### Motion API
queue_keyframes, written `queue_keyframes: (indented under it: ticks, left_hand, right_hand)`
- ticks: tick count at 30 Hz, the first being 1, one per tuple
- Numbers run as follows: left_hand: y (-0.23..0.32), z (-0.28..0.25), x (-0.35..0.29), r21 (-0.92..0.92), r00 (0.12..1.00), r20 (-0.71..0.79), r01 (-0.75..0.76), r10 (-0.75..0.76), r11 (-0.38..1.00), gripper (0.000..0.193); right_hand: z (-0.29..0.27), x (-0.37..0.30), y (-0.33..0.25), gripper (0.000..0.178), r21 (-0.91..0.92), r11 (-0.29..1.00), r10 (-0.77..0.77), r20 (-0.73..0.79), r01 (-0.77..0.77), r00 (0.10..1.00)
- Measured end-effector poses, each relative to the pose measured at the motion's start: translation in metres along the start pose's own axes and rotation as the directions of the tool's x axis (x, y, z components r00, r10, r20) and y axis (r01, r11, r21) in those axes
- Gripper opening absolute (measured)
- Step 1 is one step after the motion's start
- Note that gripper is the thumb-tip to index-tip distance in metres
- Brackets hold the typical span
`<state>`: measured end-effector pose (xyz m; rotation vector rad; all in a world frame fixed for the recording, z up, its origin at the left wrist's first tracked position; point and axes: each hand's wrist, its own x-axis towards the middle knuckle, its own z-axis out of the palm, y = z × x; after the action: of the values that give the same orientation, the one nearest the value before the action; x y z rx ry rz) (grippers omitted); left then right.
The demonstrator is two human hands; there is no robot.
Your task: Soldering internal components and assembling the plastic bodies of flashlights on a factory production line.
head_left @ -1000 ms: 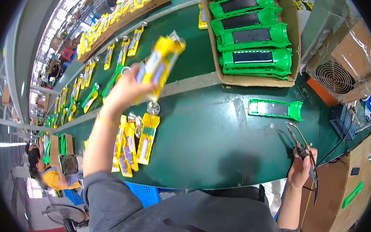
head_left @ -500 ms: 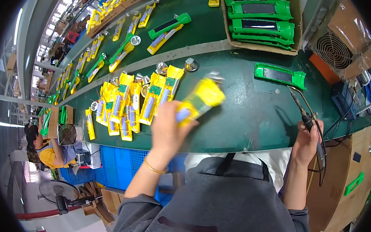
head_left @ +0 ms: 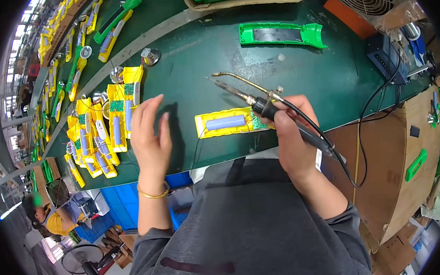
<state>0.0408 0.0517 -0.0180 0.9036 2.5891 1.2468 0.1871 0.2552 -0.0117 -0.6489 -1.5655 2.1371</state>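
Observation:
Lying across the table in front of me is a yellow casing half (head_left: 207, 133) with a purple cylindrical battery (head_left: 226, 122) and a green circuit board inside. My right hand (head_left: 298, 142) grips a soldering iron (head_left: 264, 108) with a thin brass feed tube, its tip pointing left above the casing. The hand and iron hide the casing's right end. To the left of the casing, my left hand (head_left: 152, 138) is empty, fingers apart, beside a cluster of similar yellow casings (head_left: 120, 140). A round metal reflector (head_left: 152, 56) sits beyond them. Farther back lies a green casing half (head_left: 309, 36) with a dark panel.
At the table's back, a cardboard box (head_left: 238, 6) holds green casing halves. A blue control unit (head_left: 386, 59) and an orange block (head_left: 349, 17) stand back right. The iron's black cable loops at the right. A co-worker (head_left: 59, 223) sits far left.
The yellow casing has left my left hand and now lies on the table. My left hand has opened. My right hand has brought the iron leftward over the casing. The view has shifted.

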Motion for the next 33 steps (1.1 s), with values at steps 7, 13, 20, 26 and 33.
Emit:
queue_keyframes:
  ticks: [7, 13, 20, 26, 33]
  left_hand:
    - [0.040, 0.037, -0.009, 0.224, 0.875, 0.234, -0.473, 0.424, 0.852, 0.049]
    - [0.058, 0.075, 0.006, 0.074, 0.846, 0.016, -0.533, 0.534, 0.843, 0.023]
    - [0.062, 0.081, -0.004, -0.105, 0.925, -0.040, -0.381, 0.378, 0.919, 0.018]
    - [0.070, 0.081, -0.009, 0.069, 0.960, 0.022, -0.279, 0.278, 0.958, 0.013]
    - [0.077, 0.076, -0.003, 0.048, 0.980, 0.080, -0.186, 0.182, 0.981, 0.009]
  right_hand:
    - [0.002, 0.012, 0.003, 0.015, 0.152, 0.987, 0.053, -0.037, -0.046, 0.998]
    - [-0.003, 0.012, 0.006, 0.016, 0.208, 0.976, 0.061, -0.008, -0.058, 0.998]
    - [-0.004, 0.013, 0.009, 0.016, 0.265, 0.964, 0.026, -0.010, -0.022, 1.000]
    - [-0.026, -0.014, -0.009, 0.017, 0.262, 0.962, -0.059, -0.093, 0.081, 0.994]
    - [-0.063, -0.047, -0.016, 0.021, -0.241, 0.970, -0.034, -0.109, 0.006, 0.993]
